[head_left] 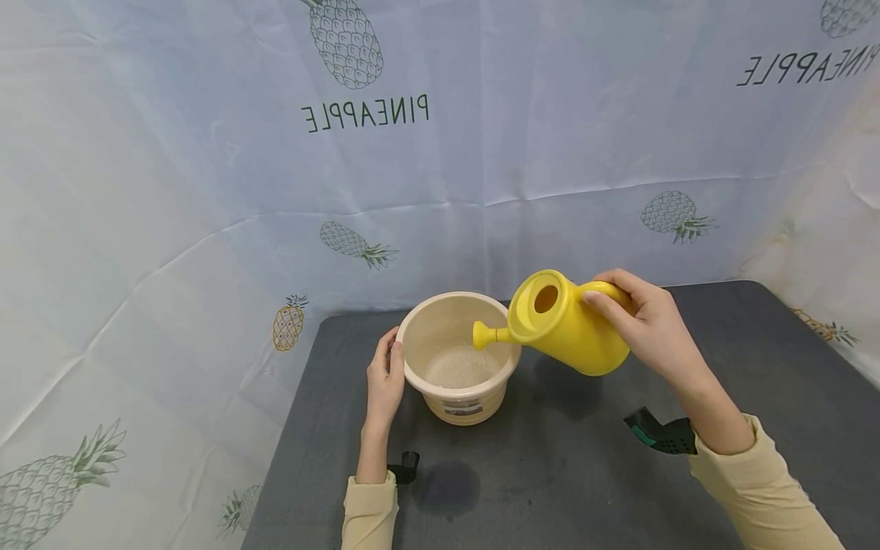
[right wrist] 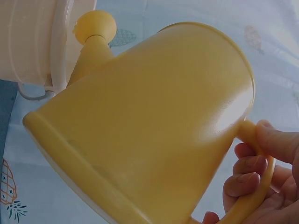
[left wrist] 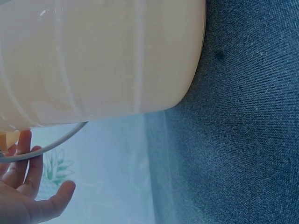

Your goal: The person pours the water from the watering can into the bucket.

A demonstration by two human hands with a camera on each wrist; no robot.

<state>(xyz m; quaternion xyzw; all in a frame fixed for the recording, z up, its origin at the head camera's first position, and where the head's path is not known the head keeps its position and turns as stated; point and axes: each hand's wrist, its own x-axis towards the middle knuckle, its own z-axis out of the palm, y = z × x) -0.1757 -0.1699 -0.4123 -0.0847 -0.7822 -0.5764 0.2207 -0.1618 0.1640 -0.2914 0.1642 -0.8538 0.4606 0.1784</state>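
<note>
- Looks like a makeshift recording booth or staged demo corner rather than a lived-in room.
- Walled on three sides by a pale blue cloth backdrop [head_left: 536, 153], creased with fold lines, printed with pineapples and the word PINEAPPLE in mirrored letters.
- Furnished with a single table [head_left: 550, 473] covered in dark grey fabric, woven texture plain in the left wrist view.
- Set with few props: a cream plastic bucket [head_left: 458, 356] and a yellow toy-like watering can [head_left: 567, 322], both on or over the table.
- Marked by black straps [head_left: 661, 433] at both wrists, fitting worn cameras.
- No house furniture, shelves or windows in view.
</note>
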